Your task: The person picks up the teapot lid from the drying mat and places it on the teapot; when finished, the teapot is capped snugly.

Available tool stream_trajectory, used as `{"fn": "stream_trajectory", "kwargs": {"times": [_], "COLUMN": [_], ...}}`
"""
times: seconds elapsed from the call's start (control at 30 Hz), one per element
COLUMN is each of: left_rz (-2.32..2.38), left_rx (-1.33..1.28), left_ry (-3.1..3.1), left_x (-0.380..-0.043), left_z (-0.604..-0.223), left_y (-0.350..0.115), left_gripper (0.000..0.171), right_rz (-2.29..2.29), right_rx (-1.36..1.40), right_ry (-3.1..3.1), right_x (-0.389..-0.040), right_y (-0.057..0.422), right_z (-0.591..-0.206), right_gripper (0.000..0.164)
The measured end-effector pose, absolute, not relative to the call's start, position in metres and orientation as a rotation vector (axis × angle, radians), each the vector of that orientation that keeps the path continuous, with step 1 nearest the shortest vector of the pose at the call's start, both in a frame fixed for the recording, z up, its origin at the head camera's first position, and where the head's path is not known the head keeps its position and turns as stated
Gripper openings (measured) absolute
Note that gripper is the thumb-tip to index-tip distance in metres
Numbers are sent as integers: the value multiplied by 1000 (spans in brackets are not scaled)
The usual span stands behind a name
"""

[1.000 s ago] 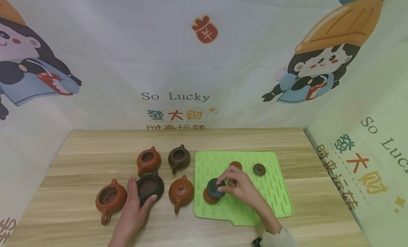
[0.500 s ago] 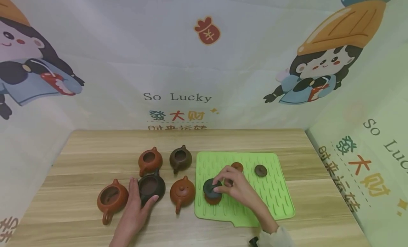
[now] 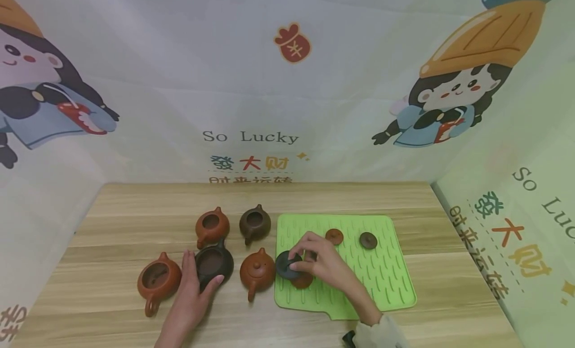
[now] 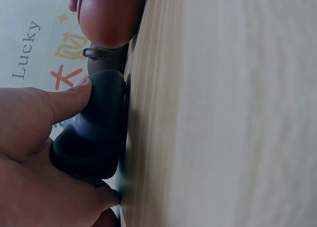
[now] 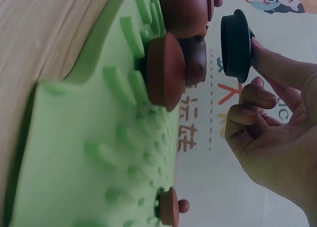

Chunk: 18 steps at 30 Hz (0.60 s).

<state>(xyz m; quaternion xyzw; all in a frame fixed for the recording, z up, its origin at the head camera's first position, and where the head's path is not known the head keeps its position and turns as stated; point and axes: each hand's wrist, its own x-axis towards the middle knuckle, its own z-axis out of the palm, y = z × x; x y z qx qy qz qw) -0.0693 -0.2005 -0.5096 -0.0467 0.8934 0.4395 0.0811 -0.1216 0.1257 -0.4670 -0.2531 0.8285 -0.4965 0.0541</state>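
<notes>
My left hand holds a black teapot that has no lid, thumb on its right side and fingers along its left. In the left wrist view, the thumb presses the pot's dark body while it stands on the table. My right hand pinches the knob of a black lid, raised over the mat's left edge. The right wrist view shows this lid tilted and apart from everything below. Partly under it lies a large reddish-brown lid. An orange-brown teapot wearing its lid stands between the hands.
A green ridged mat carries a small reddish lid and a dark brown lid. Lidless teapots stand around the left hand: an orange one, another orange one and a dark brown one. Printed cloth hangs behind.
My right hand has carried the black lid leftward, past the large reddish lid toward the lidded teapot. The left hand stays on the black teapot.
</notes>
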Motion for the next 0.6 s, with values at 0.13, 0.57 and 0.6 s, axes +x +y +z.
{"fn": "stream_trajectory", "kwargs": {"times": [0.13, 0.57, 0.6], "left_rz": [1311, 1299, 1298], "left_rx": [-141, -159, -160], "left_ry": [2674, 2679, 2675], "left_x": [-69, -68, -69], "left_z": [-510, -510, -510], "left_y": [-201, -201, -200], "left_gripper": [106, 106, 106], "right_rz": [-1487, -1472, -1473], "right_rx": [-751, -789, -793], "right_ry": [2521, 2515, 2510], "right_x": [-123, -133, -133], "right_y": [119, 94, 92], "right_z": [-465, -457, -457], "right_gripper": [13, 13, 13]}}
